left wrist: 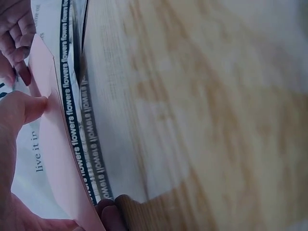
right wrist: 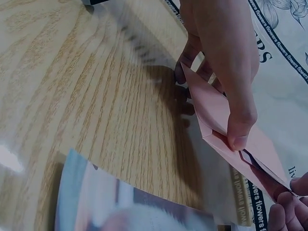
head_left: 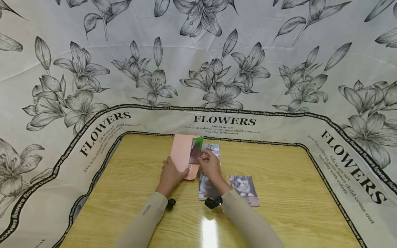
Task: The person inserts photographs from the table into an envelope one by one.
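the pink envelope (head_left: 180, 151) is held up over the table (head_left: 124, 196), close to the far edge and left of that edge's middle. what counts most seems to be how the photo print (head_left: 195, 151) lies against the envelope's mouth: the mouth faces right, toward the right hand (head_left: 211, 167), and the print lies partly behind the pink front panel with its right part showing. the right hand is nearer to the print, on its right, and the left hand (head_left: 172, 175) is at the envelope's near end.

the envelope's long axis runs from the near edge of the table toward the far edge, its far end tipped slightly left. the print's visible part stands the same way, nearly parallel, its green corner toward the far edge; i cannot tell how deep it sits.

the left hand grips the envelope, thumb on the front and fingers beneath. the right hand pinches the print's right edge, fingers nearly closed. a cat photo (head_left: 243, 186) lies on the table to the right; another print (head_left: 205, 187) lies partly under the right forearm.
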### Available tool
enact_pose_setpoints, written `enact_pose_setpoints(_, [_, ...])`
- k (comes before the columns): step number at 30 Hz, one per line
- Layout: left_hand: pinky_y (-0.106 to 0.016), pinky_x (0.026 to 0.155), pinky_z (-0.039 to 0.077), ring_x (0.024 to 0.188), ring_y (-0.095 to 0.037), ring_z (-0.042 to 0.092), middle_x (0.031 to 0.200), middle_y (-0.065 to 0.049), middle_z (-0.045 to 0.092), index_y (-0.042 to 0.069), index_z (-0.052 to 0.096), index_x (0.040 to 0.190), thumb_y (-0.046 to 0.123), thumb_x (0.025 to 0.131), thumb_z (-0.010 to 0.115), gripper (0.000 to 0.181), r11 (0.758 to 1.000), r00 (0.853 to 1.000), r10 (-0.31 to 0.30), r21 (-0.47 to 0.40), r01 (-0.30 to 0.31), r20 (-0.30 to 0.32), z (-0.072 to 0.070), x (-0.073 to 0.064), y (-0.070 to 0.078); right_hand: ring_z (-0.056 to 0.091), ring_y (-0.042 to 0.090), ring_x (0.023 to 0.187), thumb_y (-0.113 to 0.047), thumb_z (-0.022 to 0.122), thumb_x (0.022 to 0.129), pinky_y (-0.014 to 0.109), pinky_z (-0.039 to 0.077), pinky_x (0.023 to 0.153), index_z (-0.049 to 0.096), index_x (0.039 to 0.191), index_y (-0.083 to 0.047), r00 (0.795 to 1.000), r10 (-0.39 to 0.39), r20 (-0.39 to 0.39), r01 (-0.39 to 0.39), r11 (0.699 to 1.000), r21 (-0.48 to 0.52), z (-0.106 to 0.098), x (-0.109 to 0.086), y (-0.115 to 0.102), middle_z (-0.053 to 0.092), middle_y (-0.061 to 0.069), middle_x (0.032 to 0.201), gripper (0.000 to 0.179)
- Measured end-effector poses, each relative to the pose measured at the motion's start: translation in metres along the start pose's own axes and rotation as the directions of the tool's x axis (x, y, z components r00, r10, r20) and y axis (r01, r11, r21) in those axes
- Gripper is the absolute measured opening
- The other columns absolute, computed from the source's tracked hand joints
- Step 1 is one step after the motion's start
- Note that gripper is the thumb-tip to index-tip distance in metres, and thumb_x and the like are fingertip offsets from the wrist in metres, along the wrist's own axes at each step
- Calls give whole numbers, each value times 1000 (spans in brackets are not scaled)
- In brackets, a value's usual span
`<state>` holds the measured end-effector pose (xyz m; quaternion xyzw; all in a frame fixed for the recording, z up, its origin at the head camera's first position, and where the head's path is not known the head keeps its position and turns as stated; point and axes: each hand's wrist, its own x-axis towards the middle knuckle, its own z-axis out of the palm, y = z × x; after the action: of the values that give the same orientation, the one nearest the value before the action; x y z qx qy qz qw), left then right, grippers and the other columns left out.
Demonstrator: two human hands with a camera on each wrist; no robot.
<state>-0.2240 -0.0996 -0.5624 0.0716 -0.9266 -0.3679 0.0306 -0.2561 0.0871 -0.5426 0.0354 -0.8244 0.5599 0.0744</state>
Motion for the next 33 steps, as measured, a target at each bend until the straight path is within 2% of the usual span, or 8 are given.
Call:
enact_pose_setpoints(6, [-62,102,51,125,-54,56,142,-39,45,-11,27,158,50,88,84,109,1000,1000,7,-5,-7,-4,0,0,-2,71,24,83,-2,75,98,27,55,62,69,131,5,1000,1,5,-1,999,-48,4,2,0,75,17,100,34])
enact_pose_setpoints(11, [-62,103,51,126,-54,55,144,-38,44,-10,26,159,50,89,84,109,1000,1000,-1,-20,1,-1,-1,-2,0,69,21,84,-2,75,97,26,55,65,71,128,6,1000,5,-3,-5,997,-76,7,6,1,75,15,98,32])
enact_pose_setpoints(18, [-62,103,51,127,-53,55,144,-38,44,-10,27,159,50,89,84,108,999,1000,-7,-35,7,1,-1,-2,0,61,14,65,-5,75,97,25,48,53,68,135,-1,999,51,2,-50,995,-84,8,8,5,73,12,92,38])
enact_pose_setpoints(22, [-61,101,52,123,-51,57,141,-36,46,-9,28,158,49,88,85,107,1000,1000,-3,-28,3,-5,-2,-3,2,58,13,60,-5,74,98,26,46,50,68,135,-4,999,40,12,-39,997,-74,9,9,6,72,11,91,38])
enact_pose_setpoints(28, [-59,97,54,116,-49,59,135,-35,48,-9,30,156,49,87,85,106,1000,1000,4,-12,-4,-14,-1,-2,1,57,14,66,-2,74,95,25,45,55,71,128,-2,1000,6,3,-6,996,-88,14,10,2,72,12,88,33])
enact_pose_setpoints(33, [-58,97,55,115,-48,60,134,-35,49,-10,31,155,50,87,85,105,1000,1000,8,-2,-8,-11,0,-2,1,56,15,68,-4,74,97,25,45,57,72,129,-3,999,23,23,-20,996,-84,18,9,0,71,9,89,32])
